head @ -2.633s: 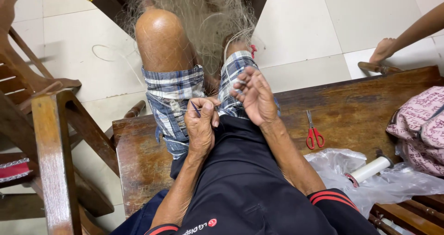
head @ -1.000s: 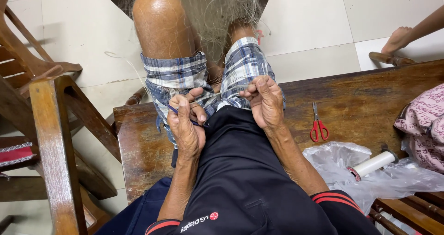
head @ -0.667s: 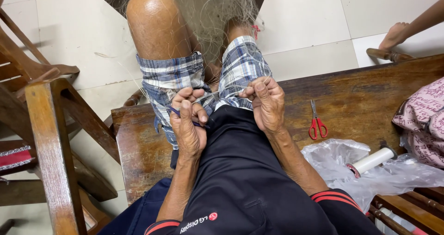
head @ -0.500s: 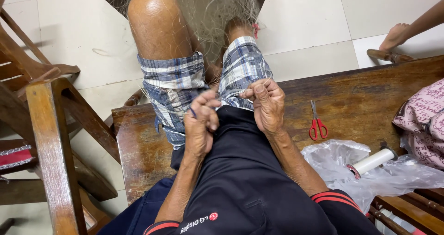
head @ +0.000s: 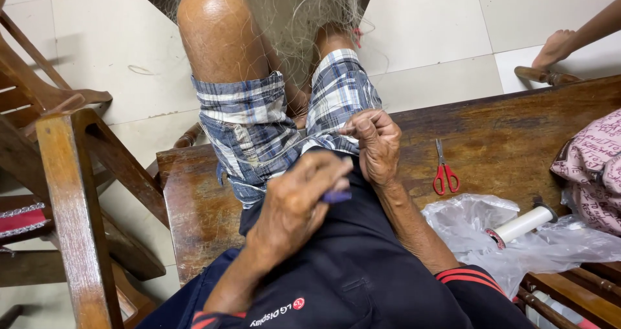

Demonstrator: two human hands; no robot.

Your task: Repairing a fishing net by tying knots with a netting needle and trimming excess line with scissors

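Note:
I sit on a dark wooden bench (head: 511, 131) in plaid shorts, with a fine pale fishing net (head: 294, 15) draped over my knees and hanging to the floor. My right hand (head: 378, 144) is a closed fist at my right thigh, pinching a strand of the net. My left hand (head: 294, 203) is closer to my body, fingers curled around a small blue-purple netting needle (head: 336, 196). A thin line runs from the net across my lap toward my hands.
Red-handled scissors (head: 445, 174) lie on the bench to the right. A white spool (head: 525, 223) rests on a clear plastic bag (head: 479, 229). A pink patterned bag (head: 592, 167) sits far right. Another person's hand (head: 555, 47) rests at the bench end. A wooden chair (head: 65, 193) stands on the left.
My left hand has drawn back from beside the right hand toward my body, carrying the needle. The right hand stays fisted on the strand at my thigh.

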